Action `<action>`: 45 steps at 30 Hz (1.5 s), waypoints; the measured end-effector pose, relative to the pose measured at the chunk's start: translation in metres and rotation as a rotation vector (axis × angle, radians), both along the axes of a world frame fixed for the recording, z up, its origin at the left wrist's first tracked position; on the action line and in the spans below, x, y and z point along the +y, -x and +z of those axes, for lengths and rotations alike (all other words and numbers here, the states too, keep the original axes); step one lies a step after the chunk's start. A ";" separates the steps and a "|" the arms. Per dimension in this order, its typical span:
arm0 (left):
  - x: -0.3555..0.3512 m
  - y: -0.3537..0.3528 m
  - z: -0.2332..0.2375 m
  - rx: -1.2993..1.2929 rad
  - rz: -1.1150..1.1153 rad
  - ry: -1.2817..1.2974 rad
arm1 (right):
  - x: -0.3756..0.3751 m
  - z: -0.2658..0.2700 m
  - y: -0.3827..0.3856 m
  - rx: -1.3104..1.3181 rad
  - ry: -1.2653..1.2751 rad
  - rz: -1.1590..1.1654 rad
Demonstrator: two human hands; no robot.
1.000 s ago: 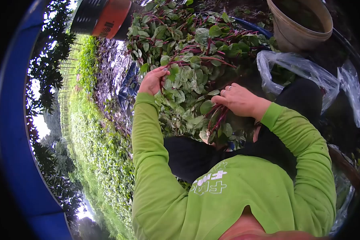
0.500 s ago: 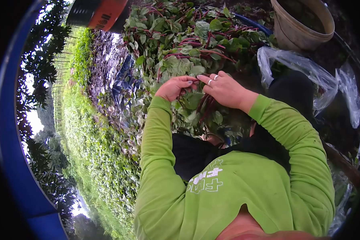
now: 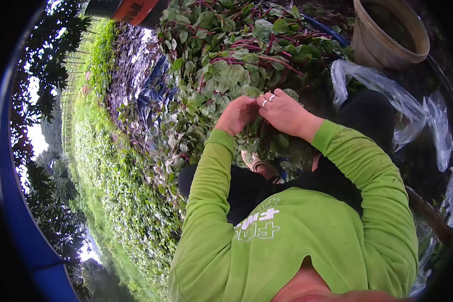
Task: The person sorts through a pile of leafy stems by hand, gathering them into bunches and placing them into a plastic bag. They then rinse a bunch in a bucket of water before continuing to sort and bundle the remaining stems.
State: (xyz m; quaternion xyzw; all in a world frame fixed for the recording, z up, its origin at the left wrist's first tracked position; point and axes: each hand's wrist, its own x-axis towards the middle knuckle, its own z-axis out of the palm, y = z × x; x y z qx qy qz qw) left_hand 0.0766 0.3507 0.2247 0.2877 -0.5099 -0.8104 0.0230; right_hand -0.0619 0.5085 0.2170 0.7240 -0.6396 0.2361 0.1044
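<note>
My left hand [image 3: 235, 116] is closed, its curled fingertips meeting those of my right hand. What the left fingers pinch is hidden. My right hand [image 3: 285, 115], with two rings, closes over a bunch of red-stemmed leafy greens [image 3: 279, 142]; its leaves hang below the palm, and most of its stems are covered or in shadow. Just beyond both hands lies a large heap of the same greens [image 3: 221, 75], with magenta stems among broad green leaves.
A worn bucket [image 3: 382, 45] stands at the upper right, with crumpled clear plastic [image 3: 387, 95] below it. A dark drum with an orange band [image 3: 132, 11] is at the upper left. Below my hands shows a sandaled foot [image 3: 260, 167]. Green plants [image 3: 131, 201] grow at left.
My left hand has moved right, up against the right hand, and turned so its fingertips are hidden. The thin strand seen between the hands earlier no longer shows. The right hand stays almost in place.
</note>
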 end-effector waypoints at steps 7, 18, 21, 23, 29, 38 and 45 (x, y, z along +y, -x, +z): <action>0.016 0.004 -0.023 0.060 0.396 0.024 | -0.009 -0.007 -0.016 -0.048 -0.012 0.044; -0.089 -0.063 -0.007 -0.379 1.081 0.956 | 0.019 -0.009 -0.025 0.038 -0.239 0.076; -0.082 -0.027 -0.028 -0.326 0.709 1.574 | 0.028 -0.014 -0.011 -0.012 -0.284 0.041; -0.041 0.016 -0.020 -0.071 0.199 1.374 | 0.038 -0.018 -0.004 -0.055 -0.282 0.024; 0.035 0.110 -0.079 -0.050 -0.437 1.686 | 0.080 -0.022 0.007 -0.046 -0.350 -0.088; 0.037 0.085 -0.048 -0.102 -0.520 1.337 | 0.088 -0.042 0.022 0.017 -0.082 -0.312; 0.046 0.074 -0.040 -0.174 -0.128 -0.016 | 0.066 -0.038 0.017 -0.020 -0.141 -0.305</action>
